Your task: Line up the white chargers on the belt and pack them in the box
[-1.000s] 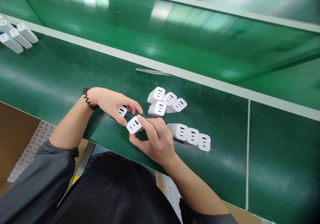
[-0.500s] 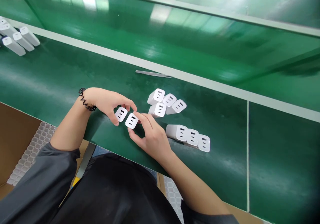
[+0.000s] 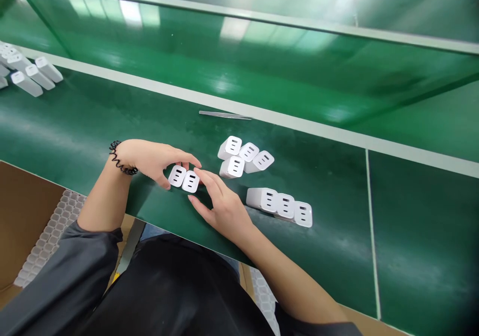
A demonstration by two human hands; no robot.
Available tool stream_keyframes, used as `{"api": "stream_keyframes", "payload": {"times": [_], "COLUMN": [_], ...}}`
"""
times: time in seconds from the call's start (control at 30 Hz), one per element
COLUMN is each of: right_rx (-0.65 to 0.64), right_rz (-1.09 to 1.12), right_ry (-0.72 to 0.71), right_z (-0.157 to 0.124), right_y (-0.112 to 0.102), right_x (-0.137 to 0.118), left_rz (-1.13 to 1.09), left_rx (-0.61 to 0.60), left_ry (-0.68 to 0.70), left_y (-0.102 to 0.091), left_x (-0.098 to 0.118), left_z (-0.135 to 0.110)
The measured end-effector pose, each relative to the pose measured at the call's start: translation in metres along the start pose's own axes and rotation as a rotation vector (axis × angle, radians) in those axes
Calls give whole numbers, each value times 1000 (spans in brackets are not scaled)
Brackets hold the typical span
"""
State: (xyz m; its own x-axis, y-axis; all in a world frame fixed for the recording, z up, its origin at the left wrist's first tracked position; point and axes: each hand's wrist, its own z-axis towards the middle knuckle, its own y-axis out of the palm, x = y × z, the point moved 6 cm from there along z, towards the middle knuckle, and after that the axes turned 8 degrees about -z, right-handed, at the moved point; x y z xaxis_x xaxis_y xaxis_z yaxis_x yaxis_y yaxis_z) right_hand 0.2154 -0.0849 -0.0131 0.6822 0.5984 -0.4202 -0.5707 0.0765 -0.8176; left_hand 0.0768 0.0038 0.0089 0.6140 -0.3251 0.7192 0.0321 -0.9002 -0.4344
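Note:
Two white USB chargers stand upright side by side on the green bench, their port faces up and their edges touching. Round the left charger (image 3: 177, 175) curves my left hand (image 3: 151, 160), thumb at its near side and fingers behind it. My right hand (image 3: 226, 203) holds the right charger (image 3: 190, 181) between thumb and index finger. The two index fingertips almost meet behind the pair. The lower parts of both chargers are hidden from above.
Several more chargers (image 3: 235, 167) stand in a cluster right of my hands, and a row of three (image 3: 285, 206) is nearer the front. Metal tweezers (image 3: 224, 115) lie by the back strip. More chargers (image 3: 39, 76) stand far left. Boxes with white cell trays (image 3: 50, 233) sit below the bench edge.
My right hand has moved its charger left, closing the gap to the charger in my left hand. The camera view has shifted slightly.

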Motion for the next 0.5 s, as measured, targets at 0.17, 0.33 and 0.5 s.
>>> {"api": "stream_keyframes", "payload": {"times": [0.17,0.33,0.5], "right_rx": [-4,1,-5], "right_rz": [13,-6,-13], "right_ry": [14,8,6], "right_z": [-1,-1,-1], "right_y": [1,2,3], "right_x": [1,1,2], "left_rz": [-117,-94,-99], "left_rx": [75,85,39], "left_ry": [14,-36,-7], "left_y": [-12,-13,-8], "left_x": [-5,-8,-4], "left_z": [-7,0,10]}}
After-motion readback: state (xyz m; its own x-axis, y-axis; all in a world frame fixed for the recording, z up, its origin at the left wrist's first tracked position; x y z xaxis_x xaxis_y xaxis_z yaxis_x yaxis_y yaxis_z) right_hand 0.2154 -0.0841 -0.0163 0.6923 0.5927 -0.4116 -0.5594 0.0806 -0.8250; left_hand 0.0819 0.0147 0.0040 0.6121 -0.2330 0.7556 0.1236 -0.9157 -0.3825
